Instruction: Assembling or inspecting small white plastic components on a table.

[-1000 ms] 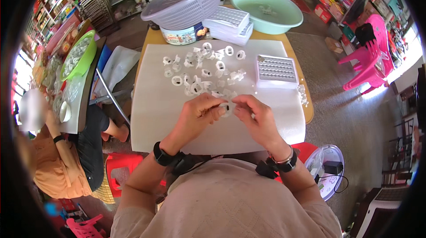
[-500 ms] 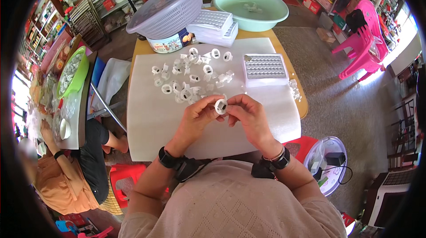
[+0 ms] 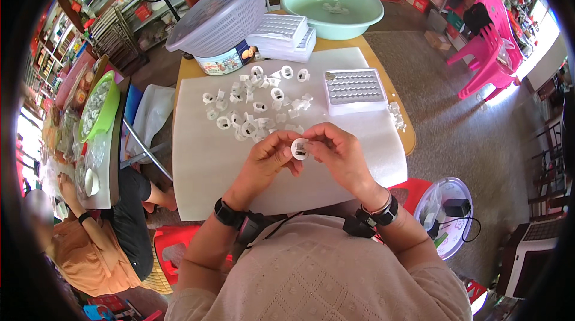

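Observation:
Between my hands, above the near half of the white-covered table, is a small round white plastic part with a dark slot in its face. My left hand pinches its left side between thumb and fingers. My right hand is closed at its upper right, fingertips against the slot; whether a smaller piece is between them I cannot make out. Just beyond my hands lie several similar loose white parts in a scattered group. A white tray with rows of small pieces stands to their right.
Small white bits lie by the table's right edge. At the back stand stacked white trays, a round tin, a grey perforated basket and a green basin. A person sits at a table on the left.
The white part has turned a little, and its slot faces up more plainly. My right fingers have shifted over its upper right edge. The whole view has moved slightly.

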Motion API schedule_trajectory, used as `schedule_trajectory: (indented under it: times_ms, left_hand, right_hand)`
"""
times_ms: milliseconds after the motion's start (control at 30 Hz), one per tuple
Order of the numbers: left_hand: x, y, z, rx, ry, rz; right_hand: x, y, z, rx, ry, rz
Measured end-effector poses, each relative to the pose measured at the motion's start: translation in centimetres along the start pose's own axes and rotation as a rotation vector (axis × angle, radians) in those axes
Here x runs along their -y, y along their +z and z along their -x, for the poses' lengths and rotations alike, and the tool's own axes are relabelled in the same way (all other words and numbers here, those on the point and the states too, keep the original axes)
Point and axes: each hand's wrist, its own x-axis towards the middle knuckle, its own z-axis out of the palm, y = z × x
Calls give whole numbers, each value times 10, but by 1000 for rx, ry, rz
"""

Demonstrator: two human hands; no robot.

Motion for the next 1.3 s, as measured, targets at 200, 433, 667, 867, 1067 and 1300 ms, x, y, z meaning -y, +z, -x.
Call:
schedule_trajectory:
  times_ms: [200, 433, 667, 867, 1067, 1300]
  left_hand:
    - [4, 6, -5, 21, 39, -118]
    - [8, -1, -2, -23, 8, -47]
    - [8, 4, -6, 9, -51, -150]
    - [9, 4, -4, -29, -118, -162]
    - [9, 3, -1, -26, -131, -165]
    - [9, 1, -3, -44, -86, -38]
  right_hand:
    - [-15, -4, 3, -64, 132, -124]
    - [-12, -19, -3, -112, -25, 146]
    - [-6, -74, -84, -358, -505, 879]
    - [-28, -70, -124, -285, -366, 1255]
    - [-28, -71, -116, -252, -332, 989]
    - [-3, -50, -41, -121, -206, 633]
